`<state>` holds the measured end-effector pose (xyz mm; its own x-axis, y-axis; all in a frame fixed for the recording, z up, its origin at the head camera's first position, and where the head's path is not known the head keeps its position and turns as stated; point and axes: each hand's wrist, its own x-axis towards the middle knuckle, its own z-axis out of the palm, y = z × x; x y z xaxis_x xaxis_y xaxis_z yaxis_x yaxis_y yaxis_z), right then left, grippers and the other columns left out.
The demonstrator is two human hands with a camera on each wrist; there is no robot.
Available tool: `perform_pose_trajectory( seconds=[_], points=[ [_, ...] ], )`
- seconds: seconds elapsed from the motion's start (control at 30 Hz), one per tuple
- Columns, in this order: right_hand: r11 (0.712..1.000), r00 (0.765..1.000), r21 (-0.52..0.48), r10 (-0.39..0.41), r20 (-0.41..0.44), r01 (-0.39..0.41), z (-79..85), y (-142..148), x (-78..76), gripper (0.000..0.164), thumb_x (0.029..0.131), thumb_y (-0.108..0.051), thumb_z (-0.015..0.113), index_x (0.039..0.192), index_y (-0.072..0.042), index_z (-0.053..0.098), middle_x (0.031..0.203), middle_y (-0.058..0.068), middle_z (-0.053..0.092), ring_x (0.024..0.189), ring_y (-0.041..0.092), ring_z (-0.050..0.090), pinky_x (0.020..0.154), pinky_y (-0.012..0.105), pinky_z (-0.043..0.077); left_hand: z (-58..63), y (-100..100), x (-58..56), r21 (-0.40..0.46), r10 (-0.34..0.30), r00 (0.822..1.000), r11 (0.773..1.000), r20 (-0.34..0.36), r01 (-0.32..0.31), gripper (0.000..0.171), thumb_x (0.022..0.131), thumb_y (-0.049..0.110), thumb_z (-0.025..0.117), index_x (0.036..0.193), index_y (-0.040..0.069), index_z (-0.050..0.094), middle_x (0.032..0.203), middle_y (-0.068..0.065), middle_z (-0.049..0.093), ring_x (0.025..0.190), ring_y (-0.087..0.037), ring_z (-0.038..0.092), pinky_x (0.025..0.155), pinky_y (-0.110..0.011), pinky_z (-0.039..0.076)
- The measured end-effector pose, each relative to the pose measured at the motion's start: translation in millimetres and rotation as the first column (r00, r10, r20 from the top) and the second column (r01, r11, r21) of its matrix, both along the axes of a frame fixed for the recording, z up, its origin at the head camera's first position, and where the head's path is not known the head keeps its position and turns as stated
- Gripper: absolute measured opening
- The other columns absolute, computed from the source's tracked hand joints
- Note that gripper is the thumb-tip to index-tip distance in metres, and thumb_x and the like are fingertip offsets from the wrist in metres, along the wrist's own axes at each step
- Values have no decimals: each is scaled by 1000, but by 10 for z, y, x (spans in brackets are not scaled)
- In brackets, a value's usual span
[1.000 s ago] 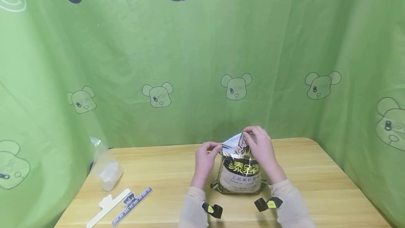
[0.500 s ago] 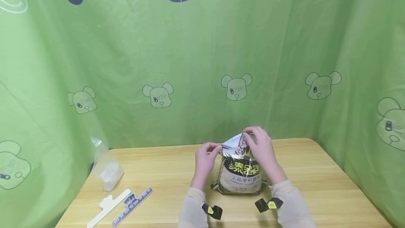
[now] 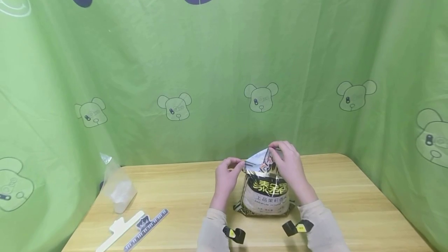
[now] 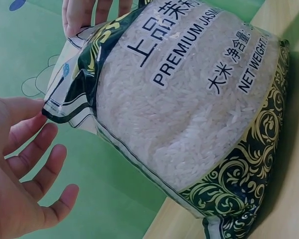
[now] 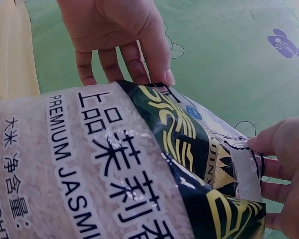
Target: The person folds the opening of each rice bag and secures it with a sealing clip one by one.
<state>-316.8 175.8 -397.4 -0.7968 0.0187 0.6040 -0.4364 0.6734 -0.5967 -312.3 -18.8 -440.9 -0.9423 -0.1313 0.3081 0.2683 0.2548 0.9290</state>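
Observation:
A plastic bag of jasmine rice [image 3: 267,195] stands on the wooden table, its printed front towards me and its top folded over at a slant. My left hand [image 3: 226,176] pinches the left corner of the bag's top between thumb and forefinger. In the left wrist view the other fingers of that left hand [image 4: 25,164] are spread away from the bag. At the upper right edge of the bag, my right hand [image 3: 288,164] pinches the plastic; its thumb lies on the near side in the right wrist view. Rice grains show through the clear front [image 4: 149,124].
On the table's left lie a cream sealing clip [image 3: 120,228] and a clip with a piano-key pattern [image 3: 147,228]. Behind them stands a clear bag of white contents [image 3: 121,193]. A green printed curtain [image 3: 217,49] encloses the table [image 3: 189,193] at the back and sides.
The hands keep their pinch on the rice bag's top, with no visible change there. The whole head view has shifted very slightly.

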Motion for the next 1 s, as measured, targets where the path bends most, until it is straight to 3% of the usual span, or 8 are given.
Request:
perform_pose_trajectory(
  seconds=[0.43,0.73,1.0],
  points=[
    [1000,1000,2,-7,-8,7,0,-11,-8,18,96,-17,60,107,-4,65,111,17,66,109,35,56,98,60,44,86,-18,33,31,7,998,999,-55,-5,17,88,29,70,98,15,70,97,0,71,90,-9,60,85,-32,48],
    [1000,1000,0,-3,-22,3,5,-16,-3,17,95,-15,60,106,-4,65,110,17,66,108,35,57,97,59,45,253,-253,81,96,57,993,994,-108,-47,21,88,27,70,100,10,70,100,-6,71,92,-13,62,85,-31,52],
    [1000,1000,-6,-3,-13,3,-2,-17,-2,17,95,-15,60,107,-4,65,110,17,66,108,34,57,97,58,45,376,-447,147,139,111,986,986,-125,-94,20,88,27,70,99,10,71,100,-7,71,93,-16,63,90,-38,53]
  ],
)
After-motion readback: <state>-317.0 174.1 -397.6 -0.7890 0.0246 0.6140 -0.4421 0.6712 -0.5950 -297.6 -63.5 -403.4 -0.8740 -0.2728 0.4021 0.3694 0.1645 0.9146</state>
